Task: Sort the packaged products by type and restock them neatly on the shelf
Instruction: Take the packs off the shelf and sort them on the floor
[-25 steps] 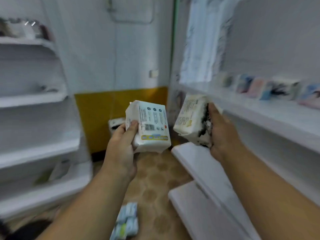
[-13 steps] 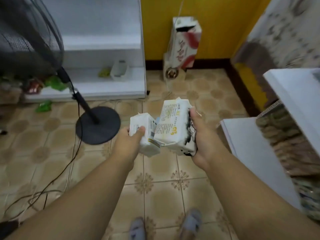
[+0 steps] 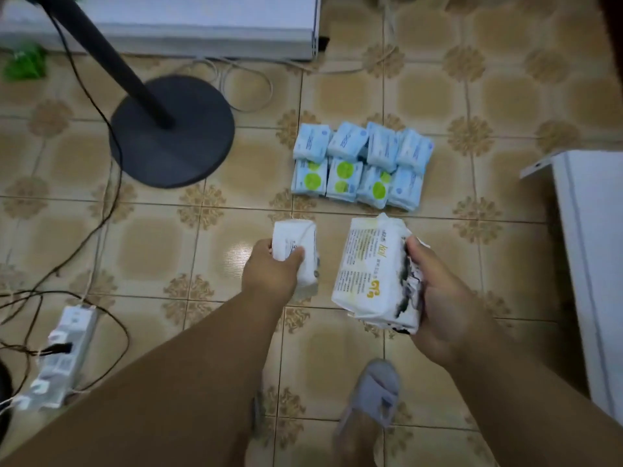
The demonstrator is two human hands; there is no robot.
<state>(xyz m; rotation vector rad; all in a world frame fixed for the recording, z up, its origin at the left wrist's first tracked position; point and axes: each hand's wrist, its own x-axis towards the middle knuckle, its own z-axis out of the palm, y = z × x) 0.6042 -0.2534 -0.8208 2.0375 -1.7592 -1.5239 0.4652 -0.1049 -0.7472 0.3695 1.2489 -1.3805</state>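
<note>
My left hand (image 3: 271, 276) grips a small white pack (image 3: 296, 251) above the tiled floor. My right hand (image 3: 438, 298) holds a larger white pack with yellow print and black marks (image 3: 374, 271); its fingers are curled round the pack's right edge. Just beyond both packs, several light blue packs (image 3: 360, 165) lie on the floor in two tidy rows, some with green circles. A white shelf (image 3: 593, 237) shows its edge at the right.
A black fan base (image 3: 172, 133) and its pole stand at the left, with cables trailing over the floor. A white power strip (image 3: 64, 355) lies at the lower left. Another white shelf unit (image 3: 188, 25) runs along the top. My slippered foot (image 3: 371, 399) is below the packs.
My view has swung down from the shelves to the floor. Both hands, still holding their packs, have dropped lower and moved apart, and the blue packs on the floor have come into view.
</note>
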